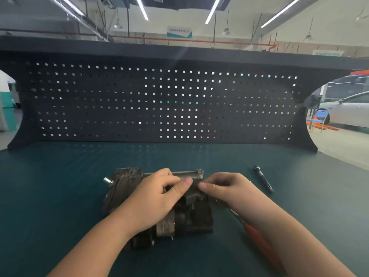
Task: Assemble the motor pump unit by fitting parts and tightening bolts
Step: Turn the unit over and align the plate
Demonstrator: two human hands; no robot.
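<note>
A dark, grimy motor pump unit (159, 206) is laid on its side on a green mat (60, 186), directly under both hands. The left hand (157, 198) is spread over the middle of the unit, with the thumb and curled forefinger closed in a pinch at the top of the unit's dark body. The right hand (225, 190) is brought in from the other side, its thumb and forefinger also closed in a pinch, so that the two sets of fingertips nearly meet. What is gripped between them is a small dark part (194, 186) on the top of the unit; whether it is loose or fixed cannot be told, since it is mostly covered by the fingers.

Just beyond the pinch, a pale metal block (191, 173) at the far end of the unit can be seen. To the left of the left hand, a short silver stub (107, 180) is seen sticking out of the unit's ribbed end. Below the left wrist, a grey metal band (165, 226) around the unit is visible.

Under the right forearm, a tool with a red handle (257, 236) is laid on the mat, partly hidden. Farther right of the right hand, well apart from it, a slim dark rod with a metal tip (263, 178) is laid on the mat. Behind everything, a black pegboard (159, 100) is stood upright.
</note>
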